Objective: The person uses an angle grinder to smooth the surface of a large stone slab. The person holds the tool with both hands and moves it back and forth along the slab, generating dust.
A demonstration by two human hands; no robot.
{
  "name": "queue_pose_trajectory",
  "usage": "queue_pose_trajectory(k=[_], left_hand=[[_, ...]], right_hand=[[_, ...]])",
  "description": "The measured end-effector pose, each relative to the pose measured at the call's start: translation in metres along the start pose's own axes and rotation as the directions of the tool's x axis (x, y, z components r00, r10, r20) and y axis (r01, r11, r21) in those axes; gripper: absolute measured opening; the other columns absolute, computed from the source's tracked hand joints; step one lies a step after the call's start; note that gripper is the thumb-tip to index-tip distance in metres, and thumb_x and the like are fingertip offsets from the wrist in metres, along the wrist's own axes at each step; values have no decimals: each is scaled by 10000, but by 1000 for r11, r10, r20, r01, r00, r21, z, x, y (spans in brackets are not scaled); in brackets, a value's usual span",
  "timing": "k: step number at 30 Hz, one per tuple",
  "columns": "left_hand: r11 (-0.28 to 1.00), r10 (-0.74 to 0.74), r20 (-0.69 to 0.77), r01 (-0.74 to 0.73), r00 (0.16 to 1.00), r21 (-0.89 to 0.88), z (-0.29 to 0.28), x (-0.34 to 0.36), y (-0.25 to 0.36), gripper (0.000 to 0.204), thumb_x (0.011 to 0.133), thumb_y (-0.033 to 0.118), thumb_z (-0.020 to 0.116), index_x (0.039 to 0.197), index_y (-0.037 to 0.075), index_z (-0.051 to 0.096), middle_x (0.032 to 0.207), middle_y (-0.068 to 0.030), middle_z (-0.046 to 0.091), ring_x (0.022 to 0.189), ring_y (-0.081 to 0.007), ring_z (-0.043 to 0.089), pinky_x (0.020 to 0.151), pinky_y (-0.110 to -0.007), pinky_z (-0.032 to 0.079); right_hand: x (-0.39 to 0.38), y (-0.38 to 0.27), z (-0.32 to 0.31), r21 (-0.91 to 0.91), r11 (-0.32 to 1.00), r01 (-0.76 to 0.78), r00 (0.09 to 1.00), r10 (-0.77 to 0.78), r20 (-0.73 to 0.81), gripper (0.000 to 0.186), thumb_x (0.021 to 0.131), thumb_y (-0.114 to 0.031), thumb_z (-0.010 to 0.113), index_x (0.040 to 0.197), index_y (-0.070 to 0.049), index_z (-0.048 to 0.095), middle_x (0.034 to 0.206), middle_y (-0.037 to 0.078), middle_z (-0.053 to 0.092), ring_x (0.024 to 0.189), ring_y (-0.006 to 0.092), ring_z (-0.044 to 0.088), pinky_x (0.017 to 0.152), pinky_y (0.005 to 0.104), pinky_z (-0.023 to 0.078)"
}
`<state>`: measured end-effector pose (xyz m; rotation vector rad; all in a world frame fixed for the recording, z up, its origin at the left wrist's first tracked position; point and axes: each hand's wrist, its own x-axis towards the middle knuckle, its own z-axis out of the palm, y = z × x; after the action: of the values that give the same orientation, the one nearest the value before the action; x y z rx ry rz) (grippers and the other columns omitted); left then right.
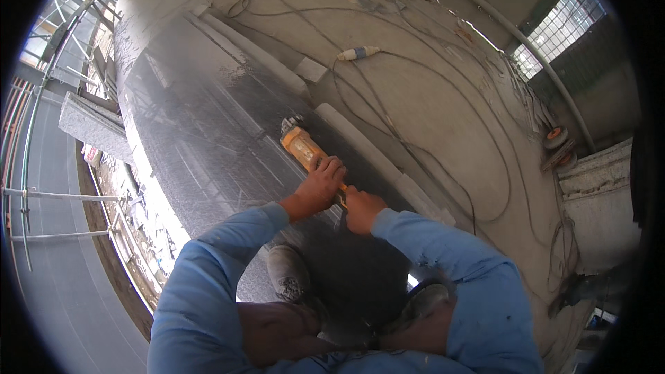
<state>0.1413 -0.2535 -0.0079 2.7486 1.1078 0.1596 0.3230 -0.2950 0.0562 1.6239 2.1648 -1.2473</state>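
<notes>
Dark stone slab laid broad face up, left to centre, presumably for access from above. Orange angle grinder held mid-frame over it, two-handed, likely for steadiness; disc contact cannot be told. Body gripped by curled left hand; rear end wrapped by right hand.

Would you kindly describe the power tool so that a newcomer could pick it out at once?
Find the large dark slab running diagonally through the view. Over it, the left hand and right hand grip the power tool, metal head pointing forward. Its orange body sets it apart from the dark slab beneath.
</notes>
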Motion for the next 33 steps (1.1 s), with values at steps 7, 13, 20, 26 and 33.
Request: queue_pose_trajectory(k=[7, 13, 20, 26, 33], left_hand=[[1000, 14, 13, -14, 1000, 26, 6, -2, -19, 762, 646, 159, 845, 1319, 9, 519, 1338, -157, 475, 1371, -335, 411, 1177, -583, 217], [999, -14, 44, 13, 999, 31, 6, 0, -30, 760, 655, 139, 836, 1333, 23, 512, 1349, -158, 467, 1381, -340, 402, 1176, -590, 222], [998, -42, 68, 39, 997, 55, 1, 6, -40, 666, 723, 150, 800, 1316, -1, 537, 1336, -163, 493, 1366, -329, 417, 1172, -568, 229], [998, -37, 72, 33, 997, 57, 1, 7, -51, 671, 722, 141, 802, 1319, 7, 529, 1336, -161, 492, 1367, -328, 415, 1176, -555, 233], [999, -27, 73, 25, 997, 24, -4, 4, -20, 729, 682, 191, 843, 1314, 1, 533, 1341, -160, 491, 1363, -338, 421, 1165, -575, 247]], right_hand=[[21, -4, 4, -8, 1000, -12, 1000, 12, 22, 373, 864, -78, 670, 1170, 41, 492, 1062, 245, 702, 1042, 376, 699, 889, 457, 562], [34, -8, 0, -38, 999, -12, 1000, 13, 27, 390, 880, -96, 681, 1201, 34, 500, 1122, 234, 689, 1074, 355, 693, 902, 443, 565], [57, 0, 10, -19, 1000, 20, 1000, -21, -20, 349, 866, -78, 647, 1160, 28, 491, 1074, 243, 696, 1029, 381, 700, 874, 467, 566], [62, -8, 2, -25, 999, 21, 1000, -22, -8, 360, 860, -88, 648, 1168, 28, 503, 1090, 234, 697, 1043, 377, 697, 881, 462, 565], [29, -1, 4, 13, 1000, -20, 1000, 20, 11, 344, 859, -93, 637, 1151, 32, 505, 1060, 250, 698, 1017, 389, 700, 885, 472, 557]])
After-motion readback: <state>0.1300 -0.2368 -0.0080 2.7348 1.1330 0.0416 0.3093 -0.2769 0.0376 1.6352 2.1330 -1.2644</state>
